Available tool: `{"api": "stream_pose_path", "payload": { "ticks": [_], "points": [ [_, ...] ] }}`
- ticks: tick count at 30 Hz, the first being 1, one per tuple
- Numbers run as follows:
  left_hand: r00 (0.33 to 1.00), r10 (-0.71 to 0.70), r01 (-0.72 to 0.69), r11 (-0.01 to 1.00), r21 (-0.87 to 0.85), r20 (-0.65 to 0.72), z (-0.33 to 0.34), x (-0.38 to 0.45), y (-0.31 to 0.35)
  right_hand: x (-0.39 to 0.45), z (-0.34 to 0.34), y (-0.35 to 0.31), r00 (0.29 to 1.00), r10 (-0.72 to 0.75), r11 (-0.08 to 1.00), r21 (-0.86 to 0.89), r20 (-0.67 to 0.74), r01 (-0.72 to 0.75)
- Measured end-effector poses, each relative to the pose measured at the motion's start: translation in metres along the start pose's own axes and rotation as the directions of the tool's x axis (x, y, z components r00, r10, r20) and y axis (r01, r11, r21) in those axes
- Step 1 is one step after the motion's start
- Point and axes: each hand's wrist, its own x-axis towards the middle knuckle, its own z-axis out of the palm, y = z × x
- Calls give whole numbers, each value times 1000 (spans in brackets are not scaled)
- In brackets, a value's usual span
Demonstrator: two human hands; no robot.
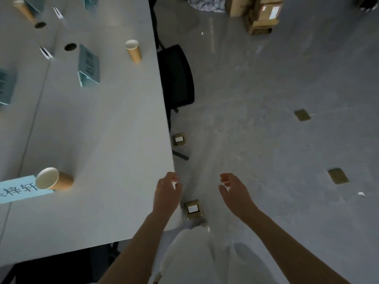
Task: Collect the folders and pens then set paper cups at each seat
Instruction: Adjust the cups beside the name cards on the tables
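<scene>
Three brown paper cups with white linings stand on the white rectangular table [114, 140]: nearest cup [54, 179] beside a pale blue name card [18, 190], middle cup [133, 51] near the right edge, far cup [23, 9] at top left. No folders or pens are visible. Left hand [167, 192] hovers at the table edge, right hand [235, 193] over the floor; both loosely curled, holding nothing. Judgement: cups are light and crushable; hold gently around the mid-wall.

Left edge cuts off name card [18, 188]; its characters partly lost
</scene>
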Motion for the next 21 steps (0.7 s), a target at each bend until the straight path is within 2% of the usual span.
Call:
{"api": "stream_pose_path", "payload": {
  "ticks": [3,8,12,17,21],
  "points": [
    [999,-40,39,999,-9,-27,5,37,21,43,-21,0,998,47,998,27,31,-48],
    [984,-143,133,986,-100,-105,23,91,59,117,-55,5,981,71,996,36,179,-79],
    [961,-236,214,965,-153,-144,50,145,106,204,-95,-1,964,-12,1000,5,266,11],
    [910,-358,313,925,-217,-212,71,208,163,300,-160,-25,913,-174,975,-63,368,212],
    [890,-374,319,919,-231,-259,76,255,198,374,-191,-51,887,-227,961,-55,402,271]
  ]
}}
